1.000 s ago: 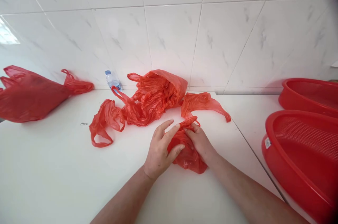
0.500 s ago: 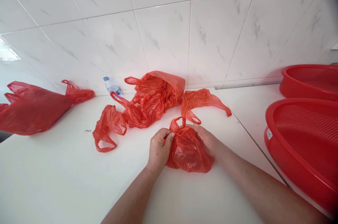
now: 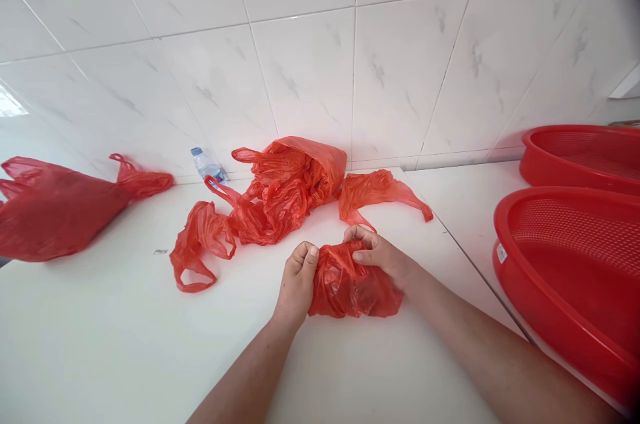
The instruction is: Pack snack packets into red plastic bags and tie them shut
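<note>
A crumpled red plastic bag rests on the white table in front of me, bulging a little, its contents not visible. My left hand pinches the bag's left upper edge between thumb and curled fingers. At the top right, my right hand has its thumb and fingers closed on the gathered plastic. Just behind my hands lies a heap of red plastic bags spilling from a larger one. Loose red bags lie to either side of the heap, one on the left and one on the right.
A clear bottle with a blue cap leans by the tiled wall. Far left sits a filled red bag, with a small red bag beside it. Two large red plastic baskets stand on the right, past a seam between tables.
The bag's upright handle loop is no longer standing up; the top looks flatter and wider. My right hand has come round from the bag's side onto its top. The view has shifted slightly.
</note>
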`<state>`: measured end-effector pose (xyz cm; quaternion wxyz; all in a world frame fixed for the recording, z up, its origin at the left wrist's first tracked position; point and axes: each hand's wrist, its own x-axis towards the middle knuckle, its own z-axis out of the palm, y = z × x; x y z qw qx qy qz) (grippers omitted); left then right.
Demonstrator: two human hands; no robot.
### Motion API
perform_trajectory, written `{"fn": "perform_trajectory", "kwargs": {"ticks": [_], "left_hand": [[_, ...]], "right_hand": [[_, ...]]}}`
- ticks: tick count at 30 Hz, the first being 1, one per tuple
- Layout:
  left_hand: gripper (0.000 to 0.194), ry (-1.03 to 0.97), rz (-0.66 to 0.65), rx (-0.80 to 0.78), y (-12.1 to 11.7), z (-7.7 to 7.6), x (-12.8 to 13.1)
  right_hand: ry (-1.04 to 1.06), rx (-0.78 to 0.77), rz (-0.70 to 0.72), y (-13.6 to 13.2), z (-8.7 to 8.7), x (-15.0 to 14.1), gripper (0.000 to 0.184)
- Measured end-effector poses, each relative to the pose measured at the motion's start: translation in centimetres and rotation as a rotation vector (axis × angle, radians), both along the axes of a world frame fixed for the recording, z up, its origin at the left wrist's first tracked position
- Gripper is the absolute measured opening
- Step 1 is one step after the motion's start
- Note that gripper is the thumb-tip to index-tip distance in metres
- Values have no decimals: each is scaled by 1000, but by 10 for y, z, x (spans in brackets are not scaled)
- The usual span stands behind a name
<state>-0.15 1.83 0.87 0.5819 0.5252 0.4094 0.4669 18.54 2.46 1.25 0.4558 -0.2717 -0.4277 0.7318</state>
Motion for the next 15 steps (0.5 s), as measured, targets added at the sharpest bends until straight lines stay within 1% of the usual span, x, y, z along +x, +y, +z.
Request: {"fn": "perform_trajectory", "kwargs": {"ticks": [4, 7, 9, 11, 15], "left_hand": [[36, -20, 41, -1, 0, 1, 0], [34, -20, 25, 32, -1, 3, -1], [32, -32, -24, 47, -3, 5, -1], [32, -50, -71, 36, -6, 7, 1], [32, -86, -112, -28, -9, 9, 4]], "right_hand": [[8, -4, 25, 2, 0, 2, 55], [-27, 19, 60, -2, 4, 0, 52], [-57, 54, 26, -5, 6, -4, 46], [-86, 90, -40, -7, 8, -8, 44], [-165, 166, -125, -4, 3, -12, 43]]}}
